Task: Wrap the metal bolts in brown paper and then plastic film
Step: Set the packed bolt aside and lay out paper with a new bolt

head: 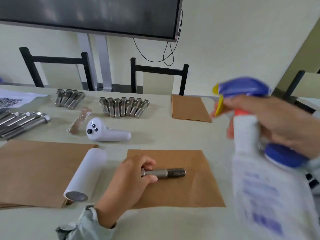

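Observation:
A metal bolt [170, 172] lies across a brown paper sheet [195, 191] in front of me. My left hand [128, 182] pinches the bolt's head end between thumb and fingers. My right hand [280, 122] grips a white spray bottle [251, 161] with a blue and yellow trigger head, raised and blurred at the right. A white roll of plastic film [85, 174] lies on a stack of brown paper [36, 170] at the left. One wrapped bolt [80, 120] lies farther back.
Several loose bolts sit in groups: [123, 108] at the middle back, [69, 99] at the left back, longer bolts [22, 122] at far left. A white controller [105, 132] and more brown paper [189, 109] lie on the table. Black chairs [157, 75] stand behind.

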Action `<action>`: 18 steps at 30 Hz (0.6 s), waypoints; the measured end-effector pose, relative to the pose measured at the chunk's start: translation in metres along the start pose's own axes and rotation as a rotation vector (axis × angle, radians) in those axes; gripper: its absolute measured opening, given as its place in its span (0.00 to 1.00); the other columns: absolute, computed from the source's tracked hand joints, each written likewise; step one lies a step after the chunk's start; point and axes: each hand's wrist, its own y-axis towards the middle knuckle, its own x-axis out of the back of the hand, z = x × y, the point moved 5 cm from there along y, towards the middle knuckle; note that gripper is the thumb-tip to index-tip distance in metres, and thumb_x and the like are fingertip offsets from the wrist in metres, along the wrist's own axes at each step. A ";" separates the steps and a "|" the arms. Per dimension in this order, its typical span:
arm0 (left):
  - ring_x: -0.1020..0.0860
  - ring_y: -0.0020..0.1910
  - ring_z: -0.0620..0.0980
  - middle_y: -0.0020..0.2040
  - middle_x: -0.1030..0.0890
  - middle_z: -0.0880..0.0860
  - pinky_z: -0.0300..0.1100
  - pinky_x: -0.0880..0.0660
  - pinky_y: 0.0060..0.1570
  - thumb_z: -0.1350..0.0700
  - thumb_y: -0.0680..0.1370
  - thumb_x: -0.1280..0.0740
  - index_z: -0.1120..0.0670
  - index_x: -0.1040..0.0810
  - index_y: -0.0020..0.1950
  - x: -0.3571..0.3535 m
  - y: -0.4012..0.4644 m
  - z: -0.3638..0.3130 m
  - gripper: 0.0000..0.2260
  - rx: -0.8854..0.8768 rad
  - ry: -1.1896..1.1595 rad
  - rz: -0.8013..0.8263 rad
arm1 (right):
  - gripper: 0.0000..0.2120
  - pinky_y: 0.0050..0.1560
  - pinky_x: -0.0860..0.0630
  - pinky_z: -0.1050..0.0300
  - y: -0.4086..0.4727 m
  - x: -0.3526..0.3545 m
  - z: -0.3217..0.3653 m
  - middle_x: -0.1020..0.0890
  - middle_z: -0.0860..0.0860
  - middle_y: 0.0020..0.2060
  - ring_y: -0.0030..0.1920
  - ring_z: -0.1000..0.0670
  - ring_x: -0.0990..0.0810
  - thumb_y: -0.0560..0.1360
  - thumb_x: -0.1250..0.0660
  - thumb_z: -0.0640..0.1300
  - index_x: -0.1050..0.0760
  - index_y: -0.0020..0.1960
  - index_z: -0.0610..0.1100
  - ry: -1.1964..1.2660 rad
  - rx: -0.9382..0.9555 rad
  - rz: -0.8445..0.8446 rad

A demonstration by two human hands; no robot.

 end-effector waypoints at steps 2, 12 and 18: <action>0.30 0.45 0.28 0.42 0.24 0.39 0.19 0.38 0.43 0.55 0.69 0.26 0.37 0.30 0.43 0.000 0.000 0.001 0.17 -0.027 0.021 -0.015 | 0.16 0.27 0.23 0.56 -0.022 -0.025 -0.016 0.16 0.47 0.34 0.26 0.47 0.22 0.61 0.32 0.53 0.19 0.42 0.44 -0.050 -0.137 0.187; 0.36 0.53 0.35 0.49 0.35 0.31 0.21 0.41 0.48 0.49 0.69 0.27 0.35 0.37 0.56 0.017 -0.021 0.009 0.24 -0.043 0.093 -0.074 | 0.15 0.35 0.24 0.56 -0.051 -0.067 -0.065 0.18 0.49 0.35 0.31 0.46 0.21 0.64 0.32 0.54 0.22 0.38 0.42 -0.174 -0.451 0.395; 0.36 0.52 0.30 0.47 0.31 0.32 0.21 0.38 0.47 0.38 0.62 0.26 0.38 0.38 0.46 0.030 -0.050 -0.001 0.23 -0.175 0.316 0.014 | 0.23 0.43 0.19 0.49 -0.037 -0.059 -0.059 0.19 0.40 0.50 0.37 0.45 0.18 0.57 0.29 0.61 0.19 0.45 0.46 -0.235 -0.376 0.369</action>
